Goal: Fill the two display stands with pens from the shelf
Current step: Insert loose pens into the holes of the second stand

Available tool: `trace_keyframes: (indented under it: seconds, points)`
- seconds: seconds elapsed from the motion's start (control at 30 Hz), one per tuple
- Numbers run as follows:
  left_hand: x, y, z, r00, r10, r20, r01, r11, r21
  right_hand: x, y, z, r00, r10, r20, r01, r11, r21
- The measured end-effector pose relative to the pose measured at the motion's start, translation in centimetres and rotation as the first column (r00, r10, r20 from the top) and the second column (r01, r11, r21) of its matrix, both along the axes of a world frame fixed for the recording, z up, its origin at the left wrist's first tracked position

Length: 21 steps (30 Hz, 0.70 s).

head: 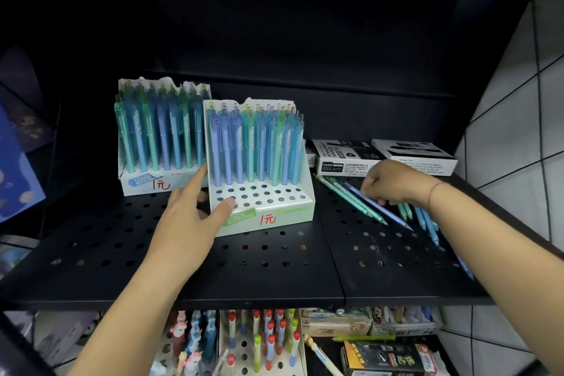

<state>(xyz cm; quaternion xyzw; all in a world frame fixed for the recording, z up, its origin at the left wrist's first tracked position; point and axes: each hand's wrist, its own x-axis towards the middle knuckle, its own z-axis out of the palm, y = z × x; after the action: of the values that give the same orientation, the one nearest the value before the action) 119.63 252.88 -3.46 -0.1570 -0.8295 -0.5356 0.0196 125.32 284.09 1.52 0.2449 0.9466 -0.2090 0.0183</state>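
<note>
While the left hand (pixel 189 217) reaches to the middle of the frame, it touches the front white cardboard display stand (pixel 283 210). Its fingers are spread and mostly straight. The thumb lies on the stand's top with the round holes, and the pointing finger lies along the stand's left side.

This stand sits on the black metal shelf with round holes (pixel 274 268). Blue and green pens (pixel 244 146) stand upright in its back rows. The two front rows of holes (pixel 259 195) have no pens in them.

A second white cardboard display stand (pixel 134 183) sits behind it, to the left. It is packed with blue and green pens (pixel 158 131).

At the right of the frame, a bunch of loose blue and green pens (pixel 351 198) lies flat on the shelf. The right hand (pixel 393 183) is on top of them with its fingers bent down, tips touching the pens. I cannot tell if it has hold of one.

Behind this hand lie two flat black and white boxes (pixel 345 156).

At the bottom of the frame, a lower shelf holds pens with red caps (pixel 268 336).
</note>
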Motion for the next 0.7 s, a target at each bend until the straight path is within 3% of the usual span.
trace_keyframes:
  seconds: [0.1, 0.23, 0.4, 0.7]
  points:
    - [0.1, 0.0, 0.1, 1.0, -0.002, 0.004, 0.002, 1.0, 0.007, -1.1, -0.6, 0.2, 0.999, 0.033, 0.011, -0.033, 0.999, 0.013]
    - [0.0, 0.1, 0.1, 1.0, -0.003, 0.005, 0.003, 1.0, 0.008, -2.2, -1.5, 0.5, 0.986, 0.078, 0.15, -0.092, 0.992, 0.088]
    - [0.1, 0.0, 0.1, 1.0, -0.002, 0.001, 0.002, 1.0, 0.001, -2.8, -1.7, 0.8, 0.951, 0.141, 0.275, -0.153, 0.988, 0.021]
    - [0.1, 0.0, 0.1, 1.0, -0.012, -0.01, 0.012, 1.0, -0.01, -2.8, -1.9, 0.7, 0.966, 0.212, 0.145, -0.214, 0.977, 0.001]
